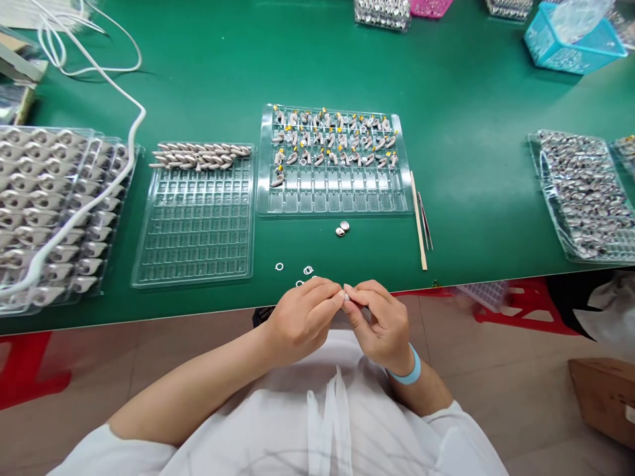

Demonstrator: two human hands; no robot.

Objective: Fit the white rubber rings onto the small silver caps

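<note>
My left hand (305,314) and my right hand (380,320) meet at the table's front edge, fingers pinched together. Between their fingertips is a small whitish part (346,297), mostly covered, so its kind is unclear. Just beyond my left hand lie several thin white rings with small tabs, among them one ring (279,266) off to the left. Farther up, two small round silver pieces (342,229) lie touching each other. Behind them a clear plastic tray (332,210) holds rows of small grey curved parts with yellow tips; its front rows are mostly bare.
A second clear tray (193,264) has grey metal parts in its back rows. Stacked trays (44,218) stand far left under a white cable (119,168). A wooden stick (419,225) and tweezers (425,221) lie right. Beyond are a filled tray (585,192) and blue basket (570,49).
</note>
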